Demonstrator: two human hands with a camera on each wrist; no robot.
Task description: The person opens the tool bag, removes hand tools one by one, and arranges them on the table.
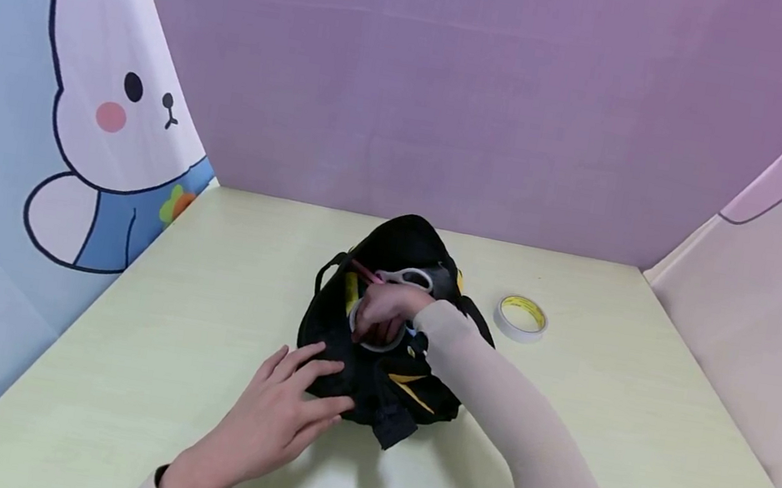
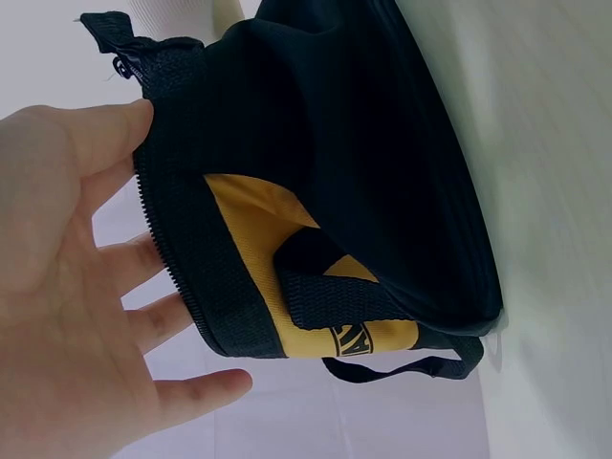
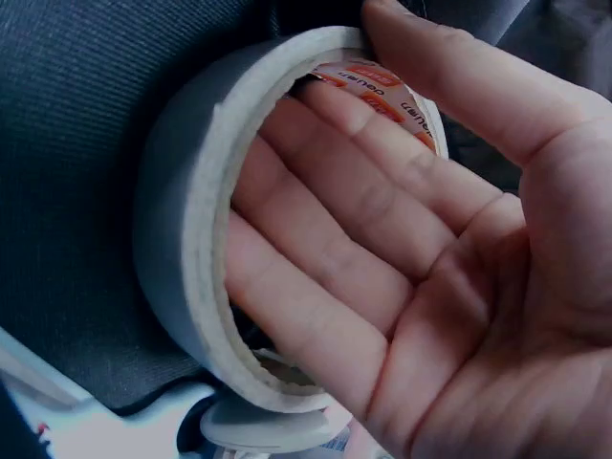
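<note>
A black zip bag (image 1: 354, 390) with yellow panels stands on the table, its mouth gaping. My right hand (image 1: 388, 311) reaches into it and holds a roll of tape (image 3: 172, 229): the fingers pass through the ring, and the thumb (image 3: 459, 81) lies against its outside. At the bag's front edge, my left hand (image 1: 275, 412) grips the rim, with the thumb (image 2: 115, 129) on the zip edge and the spread fingers behind it. Inside the bag are scissors with pale handles (image 1: 419, 276), a thin pink stick (image 1: 366, 272) and a yellow item (image 1: 351, 290).
Another roll of tape (image 1: 519, 331), white with a yellow inner ring, lies on the pale table (image 1: 196, 333) to the right of the bag. A purple cloth wall (image 1: 420, 97) rises behind, with printed cloths on both sides. A dark strap (image 1: 396, 426) hangs from the bag's front.
</note>
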